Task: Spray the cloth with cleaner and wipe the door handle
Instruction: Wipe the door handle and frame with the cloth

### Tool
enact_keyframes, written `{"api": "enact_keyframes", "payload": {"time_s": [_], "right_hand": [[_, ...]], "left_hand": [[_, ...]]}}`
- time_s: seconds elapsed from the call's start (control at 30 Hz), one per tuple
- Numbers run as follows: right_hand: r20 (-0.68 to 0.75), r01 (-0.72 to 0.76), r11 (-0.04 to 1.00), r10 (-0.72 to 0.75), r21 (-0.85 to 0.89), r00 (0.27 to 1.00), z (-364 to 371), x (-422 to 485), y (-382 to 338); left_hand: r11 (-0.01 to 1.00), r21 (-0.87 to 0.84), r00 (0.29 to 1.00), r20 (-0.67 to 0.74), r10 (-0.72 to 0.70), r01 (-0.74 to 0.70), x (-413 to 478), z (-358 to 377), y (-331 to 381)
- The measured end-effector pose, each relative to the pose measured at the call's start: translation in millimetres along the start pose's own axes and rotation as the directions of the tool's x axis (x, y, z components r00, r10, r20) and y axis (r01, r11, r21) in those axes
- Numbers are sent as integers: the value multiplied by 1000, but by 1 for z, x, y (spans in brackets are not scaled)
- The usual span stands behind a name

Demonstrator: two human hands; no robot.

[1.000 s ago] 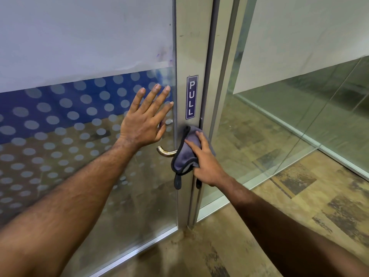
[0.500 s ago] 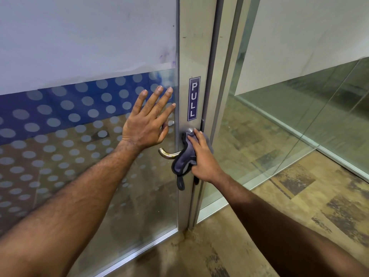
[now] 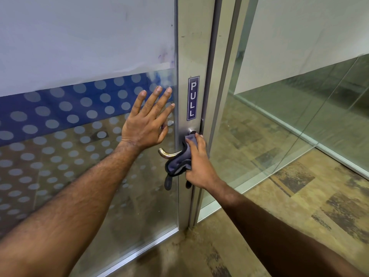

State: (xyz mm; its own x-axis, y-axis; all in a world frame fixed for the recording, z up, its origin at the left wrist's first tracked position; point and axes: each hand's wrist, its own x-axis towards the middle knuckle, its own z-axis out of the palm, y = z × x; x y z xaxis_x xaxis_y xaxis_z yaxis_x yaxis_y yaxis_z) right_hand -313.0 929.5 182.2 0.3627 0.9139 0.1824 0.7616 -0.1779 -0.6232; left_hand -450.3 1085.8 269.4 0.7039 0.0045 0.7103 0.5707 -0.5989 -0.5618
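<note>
A curved metal door handle (image 3: 167, 153) sticks out to the left from the aluminium door stile (image 3: 190, 56). My right hand (image 3: 197, 162) presses a bunched grey-blue cloth (image 3: 179, 164) against the handle's base, fingers reaching up to the round rosette. The cloth hides the handle's inner part; only its curled tip shows. My left hand (image 3: 147, 120) lies flat on the glass door (image 3: 79, 176), fingers spread, just left of the stile. No spray bottle is in view.
A blue PULL sticker (image 3: 193, 97) is on the stile above the handle. The glass carries a dotted film and a white sheet. To the right stand a glass partition (image 3: 299, 116) and a patterned brown floor (image 3: 299, 206).
My right hand and the cloth have slid slightly up the handle's base toward the rosette. My left hand stays flat on the glass.
</note>
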Motion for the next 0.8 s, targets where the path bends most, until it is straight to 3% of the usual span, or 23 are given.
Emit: {"api": "enact_keyframes", "payload": {"time_s": [0.17,0.4,0.57,0.8], "right_hand": [[46,73,996,-71,-58,996,8,-18,9],[55,1,994,4,-105,998,12,-3,-4],[20,145,955,-145,-260,989,34,-23,-3],[44,191,911,-188,-365,981,46,-7,-28]], "left_hand": [[1000,0,1000,-6,-3,3,0,-1,0],[1000,-6,1000,16,5,-5,-1,-3,-1],[1000,-16,1000,6,4,-4,1,-2,1],[999,-48,1000,-7,0,0,0,-1,0]]}}
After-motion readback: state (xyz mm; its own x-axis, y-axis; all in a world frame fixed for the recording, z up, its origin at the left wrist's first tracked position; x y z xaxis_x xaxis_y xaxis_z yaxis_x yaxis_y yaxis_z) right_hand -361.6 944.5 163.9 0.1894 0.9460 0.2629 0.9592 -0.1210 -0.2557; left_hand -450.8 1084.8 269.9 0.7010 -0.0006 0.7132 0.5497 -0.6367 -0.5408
